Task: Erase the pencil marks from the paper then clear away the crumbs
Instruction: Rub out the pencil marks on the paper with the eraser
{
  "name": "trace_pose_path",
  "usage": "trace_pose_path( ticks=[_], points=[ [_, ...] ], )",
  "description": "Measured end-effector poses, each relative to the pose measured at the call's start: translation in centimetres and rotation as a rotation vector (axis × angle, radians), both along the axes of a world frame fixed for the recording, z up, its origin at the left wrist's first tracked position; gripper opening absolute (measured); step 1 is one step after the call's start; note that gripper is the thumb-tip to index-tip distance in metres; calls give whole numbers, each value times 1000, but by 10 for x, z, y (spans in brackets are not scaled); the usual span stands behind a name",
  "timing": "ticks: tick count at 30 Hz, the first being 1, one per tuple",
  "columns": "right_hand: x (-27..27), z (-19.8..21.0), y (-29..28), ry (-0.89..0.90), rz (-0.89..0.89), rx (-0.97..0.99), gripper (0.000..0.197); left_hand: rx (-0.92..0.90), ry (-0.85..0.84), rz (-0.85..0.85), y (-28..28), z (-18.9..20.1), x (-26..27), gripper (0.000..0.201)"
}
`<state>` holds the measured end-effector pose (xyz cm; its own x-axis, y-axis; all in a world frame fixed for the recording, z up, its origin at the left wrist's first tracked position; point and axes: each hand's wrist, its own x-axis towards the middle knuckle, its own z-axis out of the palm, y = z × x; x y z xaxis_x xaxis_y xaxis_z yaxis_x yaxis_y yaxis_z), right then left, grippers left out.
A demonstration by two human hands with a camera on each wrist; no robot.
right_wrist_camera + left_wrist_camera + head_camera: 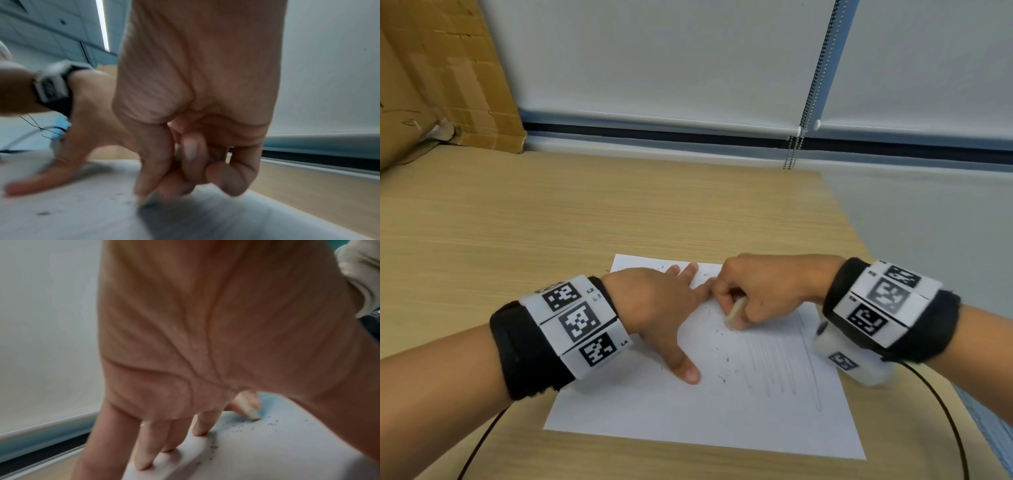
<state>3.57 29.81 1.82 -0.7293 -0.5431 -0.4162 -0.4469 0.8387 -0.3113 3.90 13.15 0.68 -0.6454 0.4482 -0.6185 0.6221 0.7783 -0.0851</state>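
A white sheet of paper [688, 411] lies on the wooden desk [551, 212], with faint grey pencil lines [784, 363] on its right half. Dark eraser crumbs [717, 356] are scattered across its middle. My left hand [664, 308] lies flat on the paper's upper left part, fingers spread, thumb pointing toward me; its fingertips [144, 465] press the sheet. My right hand [756, 291] pinches a pale eraser [734, 313] and holds its tip on the paper just right of the left hand. The eraser [249, 410] shows beyond the left palm, crumbs [236, 429] beside it.
A cardboard box [438, 78] stands at the desk's back left. Window blinds with a bead chain [808, 102] run along the back wall. The desk's right edge [859, 240] passes close to the paper. Black cables [941, 411] trail from both wristbands over the desk's front.
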Motion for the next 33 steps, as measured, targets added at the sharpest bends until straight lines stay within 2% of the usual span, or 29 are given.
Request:
trace_pose_path(
  ticks=[2,6,11,14,16,20,24,29,33],
  points=[
    [3,3,-3,-35,35,60,13,-2,-4,2,1,1,1,133],
    [-7,3,-1,158,-45,-3,17,-16,-3,8,1,1,0,135],
    [27,2,-5,-84,138,89,13,-8,32,-3,0,-2,2,135],
    [22,4,-5,3,73,48,10,-16,29,-3,1,0,2,132],
    [25,3,-2,41,23,-8,15,-15,26,0,1,-1,1,132],
    [44,1,-5,-78,103,33,17,-18,26,-1,0,-4,-1,137],
    [33,3,-6,61,31,14,13,-14,24,-1,1,-2,0,134],
    [49,2,-9,-56,122,50,16,-29,34,0,2,-4,0,137],
    [42,2,-3,61,34,30,19,-31,31,-1,2,-3,-1,137]
  ],
)
